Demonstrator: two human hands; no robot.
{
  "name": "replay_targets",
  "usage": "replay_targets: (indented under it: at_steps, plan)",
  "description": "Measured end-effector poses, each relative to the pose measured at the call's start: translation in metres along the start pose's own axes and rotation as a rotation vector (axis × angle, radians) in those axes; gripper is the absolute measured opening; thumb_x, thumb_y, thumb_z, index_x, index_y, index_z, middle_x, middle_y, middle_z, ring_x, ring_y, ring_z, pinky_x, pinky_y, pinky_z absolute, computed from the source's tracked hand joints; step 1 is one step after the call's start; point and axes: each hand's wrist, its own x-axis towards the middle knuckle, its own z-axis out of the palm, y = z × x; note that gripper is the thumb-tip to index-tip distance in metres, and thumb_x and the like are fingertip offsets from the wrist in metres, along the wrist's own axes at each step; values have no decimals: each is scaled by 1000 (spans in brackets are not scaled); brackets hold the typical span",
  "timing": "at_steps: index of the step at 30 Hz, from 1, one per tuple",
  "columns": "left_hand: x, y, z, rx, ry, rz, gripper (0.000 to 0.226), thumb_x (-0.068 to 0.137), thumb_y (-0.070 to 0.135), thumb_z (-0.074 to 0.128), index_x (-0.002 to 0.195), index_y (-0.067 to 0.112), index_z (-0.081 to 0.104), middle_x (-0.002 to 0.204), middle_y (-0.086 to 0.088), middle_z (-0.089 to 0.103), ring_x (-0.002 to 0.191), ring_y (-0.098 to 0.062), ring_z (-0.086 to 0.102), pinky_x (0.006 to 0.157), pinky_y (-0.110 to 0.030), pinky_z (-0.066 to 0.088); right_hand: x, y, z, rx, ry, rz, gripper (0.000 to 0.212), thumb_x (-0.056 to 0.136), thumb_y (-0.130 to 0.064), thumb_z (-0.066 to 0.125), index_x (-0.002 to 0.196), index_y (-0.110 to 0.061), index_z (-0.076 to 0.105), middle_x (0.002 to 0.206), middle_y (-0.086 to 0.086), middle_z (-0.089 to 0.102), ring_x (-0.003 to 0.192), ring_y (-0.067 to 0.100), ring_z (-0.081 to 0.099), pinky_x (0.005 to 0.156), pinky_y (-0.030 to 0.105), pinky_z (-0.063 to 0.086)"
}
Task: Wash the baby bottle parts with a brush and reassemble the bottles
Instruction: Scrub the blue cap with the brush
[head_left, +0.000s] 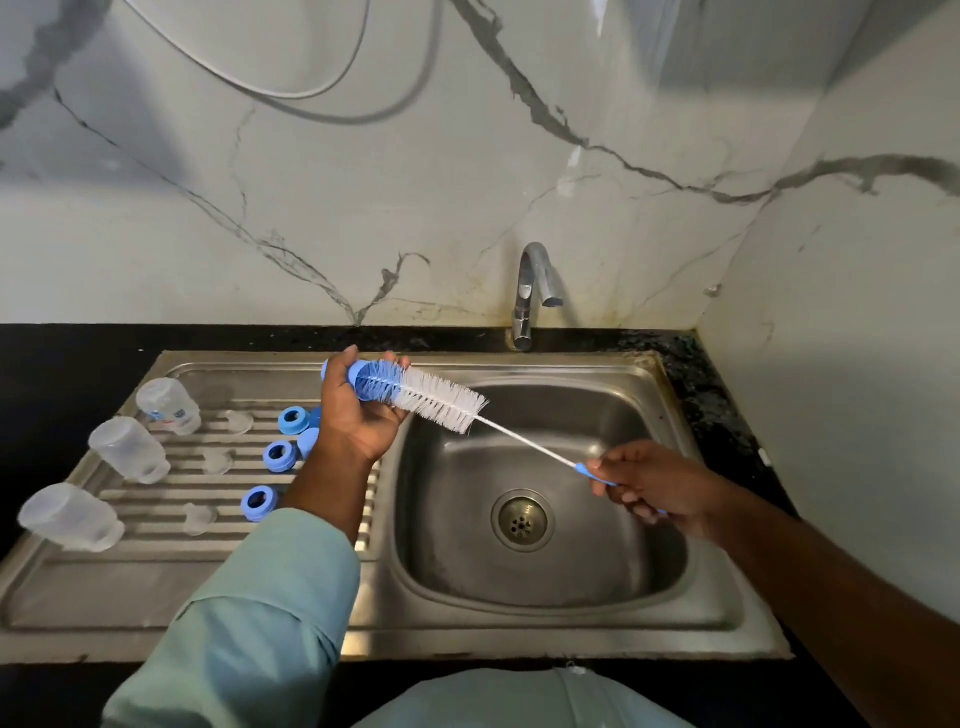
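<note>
My left hand grips a blue bottle cap above the left rim of the sink. The bottle brush, with blue and white bristles, has its tip pushed into that cap. My right hand pinches the brush's blue handle end over the basin. On the drainboard three clear bottles stand upside down in a row. Beside them lie three clear nipples and three blue rings. Another blue cap shows partly behind my left wrist.
The steel basin has a drain at its middle, and no water runs. A chrome faucet stands at the back. Black countertop surrounds the sink; marble walls rise behind and at the right.
</note>
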Motion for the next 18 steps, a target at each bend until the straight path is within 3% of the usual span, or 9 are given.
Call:
replay_targets:
  at_steps: [2, 5, 8, 10, 12, 13, 15, 18]
  plan:
    - [1, -1, 6, 4, 2, 14, 20, 90, 33, 61, 90, 13, 57, 78, -2, 66, 84, -19, 66, 90, -36, 51, 1, 6, 7, -53, -2, -54, 32, 94, -27, 57, 65, -12, 61, 48, -4, 42, 43, 7, 37, 45, 19, 32]
    - [6, 0, 8, 22, 108, 55, 24, 90, 34, 66, 98, 13, 58, 82, 0, 65, 80, -17, 65, 80, -37, 53, 0, 9, 17, -433, 289, -328, 16, 83, -31, 72, 73, -22, 63, 62, -11, 54, 58, 4, 49, 58, 21, 39]
    - [13, 1, 1, 38, 181, 100, 50, 82, 42, 76, 119, 12, 59, 105, -5, 68, 90, -20, 69, 81, -42, 57, -3, 10, 24, -750, 400, -638, 14, 79, -35, 74, 83, -26, 63, 75, -18, 56, 69, 6, 55, 62, 21, 44]
    - [14, -1, -3, 131, 195, 142, 49, 84, 46, 73, 118, 15, 57, 112, -7, 68, 97, -23, 69, 85, -46, 57, -3, 6, 23, -756, 523, -812, 10, 83, -33, 69, 85, -23, 69, 79, -12, 66, 72, 7, 60, 64, 23, 48]
    - [15, -5, -6, 270, 194, 160, 40, 88, 49, 66, 115, 21, 54, 110, -6, 67, 99, -24, 68, 84, -45, 56, -1, -5, 14, -741, 623, -738, 17, 90, -32, 64, 80, -19, 68, 68, -6, 63, 65, 11, 59, 59, 28, 47]
    - [14, -7, -6, 315, 181, 155, 40, 89, 50, 64, 116, 22, 53, 112, -7, 66, 102, -25, 67, 86, -46, 55, 2, -11, 7, -777, 594, -588, 26, 93, -35, 59, 75, -18, 65, 62, -5, 57, 62, 14, 56, 57, 29, 45]
    - [16, -8, -6, 371, 149, 135, 41, 90, 49, 63, 119, 23, 52, 114, -8, 62, 107, -26, 64, 93, -49, 52, 8, -13, -4, -881, 318, -270, 39, 95, -41, 52, 67, -16, 62, 57, -4, 52, 63, 20, 58, 60, 28, 42]
    - [22, -10, -13, 316, 160, 90, 45, 85, 52, 68, 114, 20, 54, 102, -8, 59, 95, -23, 63, 91, -47, 53, 5, -12, -3, -828, -75, -226, 43, 93, -42, 54, 57, -19, 60, 55, -6, 54, 57, 14, 58, 62, 28, 46]
